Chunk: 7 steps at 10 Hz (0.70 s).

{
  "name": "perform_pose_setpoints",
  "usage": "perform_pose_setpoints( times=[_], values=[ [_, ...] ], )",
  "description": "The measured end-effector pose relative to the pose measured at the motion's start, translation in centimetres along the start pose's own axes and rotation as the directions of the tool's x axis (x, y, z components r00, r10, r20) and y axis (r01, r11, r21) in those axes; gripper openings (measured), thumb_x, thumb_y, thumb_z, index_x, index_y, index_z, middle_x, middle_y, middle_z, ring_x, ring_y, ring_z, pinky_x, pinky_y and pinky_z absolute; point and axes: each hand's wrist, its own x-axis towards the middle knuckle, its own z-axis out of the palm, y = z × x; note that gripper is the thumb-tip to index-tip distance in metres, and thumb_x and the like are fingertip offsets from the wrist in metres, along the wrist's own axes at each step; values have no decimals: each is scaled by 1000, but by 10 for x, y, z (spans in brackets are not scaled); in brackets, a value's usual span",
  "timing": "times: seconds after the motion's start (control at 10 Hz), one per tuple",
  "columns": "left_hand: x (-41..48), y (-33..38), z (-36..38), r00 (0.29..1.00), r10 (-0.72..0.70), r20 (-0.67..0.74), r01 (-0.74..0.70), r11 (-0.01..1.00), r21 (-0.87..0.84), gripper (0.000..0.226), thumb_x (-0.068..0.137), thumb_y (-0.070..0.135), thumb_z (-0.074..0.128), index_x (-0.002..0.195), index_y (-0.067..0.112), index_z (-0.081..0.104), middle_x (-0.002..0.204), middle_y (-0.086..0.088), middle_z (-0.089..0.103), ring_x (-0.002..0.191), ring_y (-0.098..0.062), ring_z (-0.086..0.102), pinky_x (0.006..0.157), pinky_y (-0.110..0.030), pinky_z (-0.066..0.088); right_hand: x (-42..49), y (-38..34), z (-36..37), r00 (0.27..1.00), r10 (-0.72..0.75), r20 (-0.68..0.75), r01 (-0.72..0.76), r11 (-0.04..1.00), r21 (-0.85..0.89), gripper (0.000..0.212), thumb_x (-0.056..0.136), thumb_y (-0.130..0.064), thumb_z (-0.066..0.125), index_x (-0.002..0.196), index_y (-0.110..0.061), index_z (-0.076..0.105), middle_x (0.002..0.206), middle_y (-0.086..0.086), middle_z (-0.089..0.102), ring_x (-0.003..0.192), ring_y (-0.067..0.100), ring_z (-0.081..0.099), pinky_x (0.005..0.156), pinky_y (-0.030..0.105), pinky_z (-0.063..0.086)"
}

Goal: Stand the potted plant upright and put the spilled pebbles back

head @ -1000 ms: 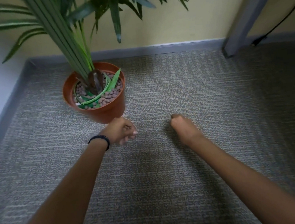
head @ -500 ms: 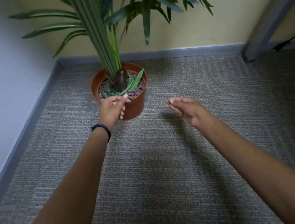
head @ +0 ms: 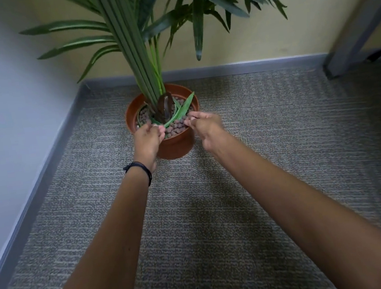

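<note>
While both hands reach over its near rim, the potted plant (head: 150, 53) stands upright in a terracotta pot (head: 175, 146) on the carpet (head: 257, 160), close to the corner where two walls meet. Brown pebbles (head: 176, 129) fill the pot to just under the rim, directly beyond and below the fingertips. A loose green leaf (head: 181, 112) lies curled across the pebbles, its lower end running between the two sets of fingertips and its tip pointing away to the far right rim.

Left hand (head: 147, 139): positioned at the near left rim, fingers curled inward with the tips bunched together over the pebbles. Whether anything is pinched in them cannot be determined. A dark band (head: 140, 169) circles the wrist.

Right hand (head: 206, 128): positioned at the near right rim, fingers likewise drawn together, tips just above the pebbles. Slight blur; contents, if any, cannot be determined.

The two sets of fingertips are near one another but apart, with pebbles and leaf showing between them.

Beyond the fingers, the green stems rise from the pot's centre and the fronds spread overhead. A grey skirting board (head: 247, 66) runs along the yellow wall (head: 268, 40) behind the pot. A grey slanted post (head: 357, 30) stands well to the right of the right hand.
</note>
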Motion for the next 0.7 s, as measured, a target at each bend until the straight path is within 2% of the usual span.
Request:
perform_pose_setpoints(
  times=[0.1,0.2,0.3,0.4,0.5,0.6,0.7],
  values=[
    [2,-4,-4,999,33,21,-34,997,74,48,99,9,41,143,-1,25,128,-15,55,113,-17,55,98,-23,44,-1,0,4,999,-36,16,37,995,-96,25,92,6,48,115,-1,58,121,17,62,106,22,61,90,24,50],
    [1,-7,-7,993,112,49,-121,958,260,45,99,17,44,140,2,35,137,-11,48,122,-19,50,106,-33,40,0,3,5,994,-102,35,107,973,-207,22,96,1,42,109,0,60,112,12,65,88,15,58,75,20,50],
    [-8,-12,-6,963,225,151,-267,878,396,40,98,22,44,136,8,46,141,-7,48,131,-19,43,112,-39,35,-3,10,4,978,-185,102,208,919,-335,28,98,-1,36,117,-2,57,96,4,62,79,10,56,61,12,50],
    [-17,-11,-3,946,258,199,-319,854,411,38,98,20,44,135,11,48,140,-4,49,130,-16,43,112,-36,34,-9,16,1,940,-245,240,334,813,-478,35,97,0,35,126,-5,54,122,12,59,99,15,51,82,23,46],
    [-26,-6,2,923,276,267,-377,779,501,38,98,17,44,135,11,47,141,-6,49,130,-19,44,112,-32,32,-20,12,-6,916,-255,311,391,743,-543,38,95,1,40,130,-7,52,134,12,55,117,19,52,97,26,43],
    [-38,-1,6,865,322,385,-499,631,594,39,97,16,44,136,10,46,142,-7,47,132,-20,41,111,-29,29,-30,-2,-18,880,-308,362,474,608,-637,36,91,4,43,122,-5,58,127,14,61,119,26,55,106,37,43],
    [-47,6,13,820,322,474,-571,527,630,41,98,16,44,138,9,44,145,-7,44,136,-18,37,115,-31,25,-43,-24,-32,844,-397,361,518,425,-742,37,90,2,46,126,-5,55,132,15,57,123,27,52,105,31,38]
  ],
)
